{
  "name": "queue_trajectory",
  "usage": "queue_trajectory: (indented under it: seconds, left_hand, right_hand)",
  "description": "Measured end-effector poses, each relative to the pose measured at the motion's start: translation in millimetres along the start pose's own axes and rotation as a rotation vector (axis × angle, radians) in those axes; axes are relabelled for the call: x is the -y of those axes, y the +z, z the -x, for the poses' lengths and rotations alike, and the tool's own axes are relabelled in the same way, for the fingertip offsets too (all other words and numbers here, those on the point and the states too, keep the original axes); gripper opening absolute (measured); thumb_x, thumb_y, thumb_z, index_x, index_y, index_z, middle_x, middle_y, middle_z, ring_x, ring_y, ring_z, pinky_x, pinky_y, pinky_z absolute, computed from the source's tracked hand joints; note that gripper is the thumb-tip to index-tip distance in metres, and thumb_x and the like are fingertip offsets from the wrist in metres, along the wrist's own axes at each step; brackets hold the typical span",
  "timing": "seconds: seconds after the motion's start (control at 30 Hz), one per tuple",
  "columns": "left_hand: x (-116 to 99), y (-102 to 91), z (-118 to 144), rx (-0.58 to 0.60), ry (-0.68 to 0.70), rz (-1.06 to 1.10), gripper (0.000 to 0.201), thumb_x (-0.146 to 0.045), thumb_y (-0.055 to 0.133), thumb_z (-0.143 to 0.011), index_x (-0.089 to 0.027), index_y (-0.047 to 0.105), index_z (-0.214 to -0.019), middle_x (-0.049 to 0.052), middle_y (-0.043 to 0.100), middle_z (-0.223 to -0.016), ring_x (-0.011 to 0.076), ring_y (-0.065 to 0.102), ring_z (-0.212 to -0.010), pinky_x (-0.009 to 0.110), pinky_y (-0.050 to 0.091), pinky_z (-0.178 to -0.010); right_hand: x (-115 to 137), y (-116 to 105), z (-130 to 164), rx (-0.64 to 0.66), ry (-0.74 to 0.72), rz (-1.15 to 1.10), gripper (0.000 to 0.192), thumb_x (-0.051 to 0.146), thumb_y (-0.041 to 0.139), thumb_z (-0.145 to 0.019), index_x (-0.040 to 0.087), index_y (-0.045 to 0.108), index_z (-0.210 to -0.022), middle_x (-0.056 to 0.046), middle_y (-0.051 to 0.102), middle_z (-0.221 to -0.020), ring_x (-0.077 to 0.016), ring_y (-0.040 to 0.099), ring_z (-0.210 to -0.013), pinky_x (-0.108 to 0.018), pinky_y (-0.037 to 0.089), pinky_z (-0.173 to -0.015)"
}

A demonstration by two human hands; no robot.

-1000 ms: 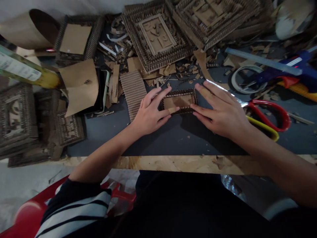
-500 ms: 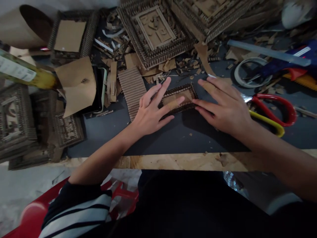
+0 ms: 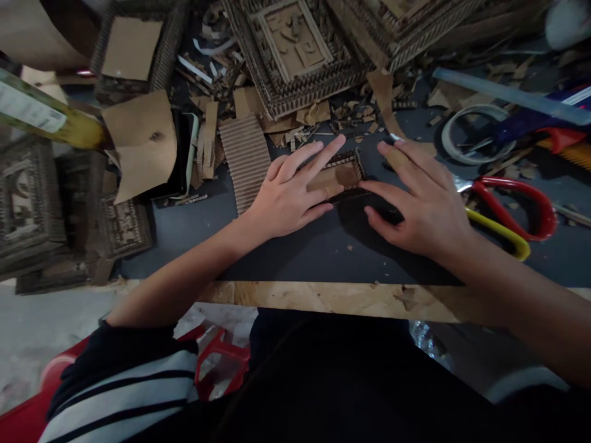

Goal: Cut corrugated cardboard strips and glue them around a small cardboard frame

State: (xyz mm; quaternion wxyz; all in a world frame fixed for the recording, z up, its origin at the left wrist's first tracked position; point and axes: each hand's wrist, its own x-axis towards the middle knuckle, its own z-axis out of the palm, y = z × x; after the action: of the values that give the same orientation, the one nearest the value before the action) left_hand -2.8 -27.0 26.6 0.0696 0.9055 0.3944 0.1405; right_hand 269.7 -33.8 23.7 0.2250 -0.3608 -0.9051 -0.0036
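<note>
A small rectangular cardboard tray (image 3: 337, 175) with raised, ridged corrugated walls lies on the dark tabletop in front of me. My left hand (image 3: 295, 194) rests over its left part with the fingers spread, a fingertip reaching inside the tray and hiding that end. At the tray's right end is my right hand (image 3: 420, 197), fingers apart, the index fingertip at the near right corner. A sheet of corrugated cardboard (image 3: 244, 161) lies just left of my left hand. Scissors with red and yellow handles (image 3: 517, 200) sit partly behind my right hand.
Larger cardboard frames (image 3: 295, 61) stand at the back among scattered scraps. A tape roll (image 3: 478, 132), a blue glue gun (image 3: 530, 120) and a glue stick (image 3: 498, 92) lie at right. At left are a bottle (image 3: 50, 114), a brown sheet (image 3: 141, 144) and stacked frames (image 3: 28, 203).
My left hand has shifted slightly right over the tray, covering more of it. My right thumb has spread away from the index finger. The whole view has tilted a little.
</note>
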Motion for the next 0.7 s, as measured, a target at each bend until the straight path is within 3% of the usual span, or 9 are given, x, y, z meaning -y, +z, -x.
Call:
queue_trajectory:
  seconds: [0.1, 0.2, 0.33, 0.47, 0.6, 0.7]
  left_hand:
    - [-2, -1.3, 1, 0.014, 0.115, -0.099, 0.033, -0.033, 0.054, -0.106, -0.035, 0.063, -0.138, 0.002, 0.056, -0.158, 0.0232, 0.054, -0.144, 0.042, 0.045, -0.119]
    - [-6, -1.6, 2, -0.074, 0.202, -0.185, 0.036, -0.029, 0.052, -0.107, -0.032, 0.059, -0.143, 0.000, 0.064, -0.149, 0.0174, 0.062, -0.135, 0.032, 0.049, -0.111]
    - [-7, 0.6, -2, -0.289, 0.196, -0.257, 0.018, -0.024, 0.058, -0.103, -0.029, 0.074, -0.111, -0.001, 0.064, -0.149, 0.0194, 0.062, -0.133, 0.031, 0.052, -0.104]
    - [0, 1.8, -1, -0.353, 0.122, -0.229, 0.018, -0.035, 0.069, -0.098, -0.021, 0.074, -0.088, 0.008, 0.064, -0.149, 0.0282, 0.060, -0.134, 0.040, 0.051, -0.106]
    - [9, 2.4, 10, -0.345, -0.055, -0.151, 0.026, -0.047, 0.076, -0.090, -0.022, 0.078, -0.096, 0.013, 0.062, -0.149, 0.0368, 0.056, -0.136, 0.057, 0.045, -0.112]
    - [13, 4.6, 17, -0.343, -0.076, -0.142, 0.021, -0.043, 0.076, -0.091, -0.023, 0.080, -0.095, 0.012, 0.065, -0.145, 0.0360, 0.057, -0.133, 0.058, 0.046, -0.111]
  right_hand:
    - [-2, 3, 2, -0.015, 0.013, -0.022, 0.034, 0.029, 0.068, -0.093, 0.019, 0.072, -0.125, -0.016, 0.046, -0.162, -0.0398, 0.045, -0.149, -0.060, 0.049, -0.115]
    - [-3, 8, 2, -0.026, 0.027, -0.032, 0.031, 0.029, 0.066, -0.094, 0.024, 0.072, -0.123, -0.012, 0.049, -0.161, -0.0371, 0.046, -0.149, -0.061, 0.049, -0.114]
    - [-2, 11, 0, -0.092, 0.009, 0.043, 0.020, 0.024, 0.067, -0.094, 0.026, 0.074, -0.112, -0.011, 0.058, -0.153, -0.0334, 0.053, -0.144, -0.056, 0.055, -0.108]
    - [1, 9, -2, -0.142, -0.017, 0.099, 0.024, 0.022, 0.068, -0.093, 0.020, 0.072, -0.116, -0.017, 0.062, -0.148, -0.0341, 0.058, -0.140, -0.052, 0.057, -0.105]
    - [0, 10, -3, -0.122, 0.035, 0.048, 0.029, 0.024, 0.067, -0.093, 0.022, 0.072, -0.121, -0.016, 0.060, -0.151, -0.0347, 0.055, -0.142, -0.056, 0.055, -0.107]
    - [-8, 14, -4, -0.087, 0.072, -0.006, 0.031, 0.023, 0.067, -0.093, 0.023, 0.074, -0.123, -0.015, 0.057, -0.154, -0.0355, 0.052, -0.144, -0.059, 0.052, -0.111]
